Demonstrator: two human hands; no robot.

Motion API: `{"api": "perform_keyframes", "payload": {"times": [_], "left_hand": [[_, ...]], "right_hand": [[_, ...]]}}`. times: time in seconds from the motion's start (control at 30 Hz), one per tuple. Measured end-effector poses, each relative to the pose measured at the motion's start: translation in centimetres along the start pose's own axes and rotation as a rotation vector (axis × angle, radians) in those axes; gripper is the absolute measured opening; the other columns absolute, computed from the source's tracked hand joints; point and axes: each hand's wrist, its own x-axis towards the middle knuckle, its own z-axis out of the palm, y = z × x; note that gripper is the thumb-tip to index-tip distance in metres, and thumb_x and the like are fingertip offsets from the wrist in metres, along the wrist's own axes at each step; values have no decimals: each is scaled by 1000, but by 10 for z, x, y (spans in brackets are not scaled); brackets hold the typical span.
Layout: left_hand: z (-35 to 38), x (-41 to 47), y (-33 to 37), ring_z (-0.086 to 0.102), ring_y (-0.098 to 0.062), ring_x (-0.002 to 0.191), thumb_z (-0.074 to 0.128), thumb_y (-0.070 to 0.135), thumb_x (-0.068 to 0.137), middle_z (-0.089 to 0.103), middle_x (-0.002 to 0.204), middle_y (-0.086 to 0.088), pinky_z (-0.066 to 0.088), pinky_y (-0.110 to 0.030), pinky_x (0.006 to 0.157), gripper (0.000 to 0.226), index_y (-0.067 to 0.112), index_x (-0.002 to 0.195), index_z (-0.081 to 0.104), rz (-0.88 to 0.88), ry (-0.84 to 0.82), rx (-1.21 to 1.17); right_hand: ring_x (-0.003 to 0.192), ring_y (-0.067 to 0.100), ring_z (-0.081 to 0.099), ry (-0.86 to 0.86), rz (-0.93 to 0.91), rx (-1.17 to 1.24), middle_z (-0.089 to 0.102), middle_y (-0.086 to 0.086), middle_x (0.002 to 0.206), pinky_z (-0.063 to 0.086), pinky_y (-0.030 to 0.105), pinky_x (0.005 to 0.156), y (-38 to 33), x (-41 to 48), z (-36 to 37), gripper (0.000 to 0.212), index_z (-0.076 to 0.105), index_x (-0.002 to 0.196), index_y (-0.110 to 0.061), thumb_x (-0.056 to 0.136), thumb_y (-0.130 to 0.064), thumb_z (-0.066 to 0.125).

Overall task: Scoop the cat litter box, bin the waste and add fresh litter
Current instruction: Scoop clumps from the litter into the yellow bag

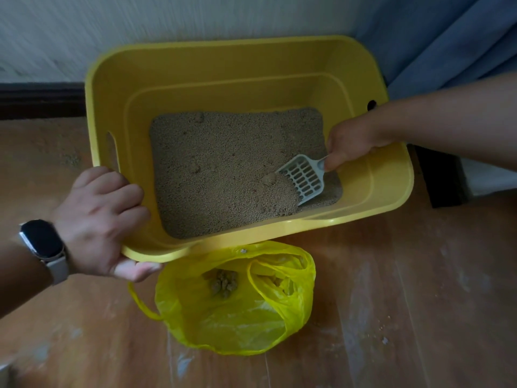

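Observation:
A yellow litter box (232, 65) stands on the wooden floor, its bottom covered with tan litter (223, 169). My left hand (103, 219) grips the box's near-left rim, fingers curled over the edge and thumb underneath. My right hand (349, 144) holds the handle of a pale slotted scoop (303, 176), whose blade digs into the litter at the near-right corner beside a clump (269, 179). A yellow plastic bag (237, 317) lies open on the floor just in front of the box, with scooped clumps (222, 284) inside.
A white wall runs behind the box, with a dark skirting board (39, 99) at the left. A blue curtain (447, 43) hangs at the back right. A black object (439, 177) stands right of the box. Litter crumbs (384, 329) dot the floor.

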Motion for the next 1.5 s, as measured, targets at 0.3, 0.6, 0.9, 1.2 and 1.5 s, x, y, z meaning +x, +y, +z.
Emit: {"api": "perform_keyframes", "payload": {"times": [0.3, 0.6, 0.9, 1.2, 1.5], "left_hand": [[2, -2, -1, 48, -29, 57, 40, 78, 76, 49, 61, -11, 35, -42, 69, 76, 7, 56, 59, 31, 57, 3], [6, -4, -4, 46, -28, 59, 39, 79, 76, 49, 63, -10, 35, -41, 71, 75, 8, 58, 58, 54, 55, 39], [7, -4, -4, 46, -26, 59, 35, 79, 78, 48, 62, -10, 36, -40, 71, 76, 8, 57, 56, 56, 97, 34], [8, -5, -4, 45, -26, 61, 35, 78, 79, 47, 62, -10, 36, -39, 71, 75, 9, 58, 56, 58, 131, 41], [7, -6, -4, 46, -27, 62, 36, 78, 78, 48, 65, -10, 40, -42, 72, 74, 8, 61, 56, 35, 96, 70]], "right_hand": [[46, 16, 38, -21, -28, 200, 45, 1, 58, 28, 22, 43, -13, -1, 29, 38, 70, 82, -15, 89, -50, 59], [48, 14, 37, -55, -105, 335, 44, -1, 59, 28, 22, 44, -57, 7, 51, 36, 68, 85, -16, 92, -49, 56], [46, 15, 36, -5, -236, 391, 43, -1, 54, 26, 20, 44, -114, 10, 65, 35, 70, 83, -16, 93, -47, 56], [46, 15, 33, -52, -308, 582, 40, -1, 54, 25, 23, 45, -148, 16, 83, 32, 65, 79, -14, 92, -43, 58], [47, 14, 32, -14, -368, 681, 40, -2, 55, 24, 25, 46, -148, -1, 72, 32, 61, 82, -13, 92, -44, 58]]}}
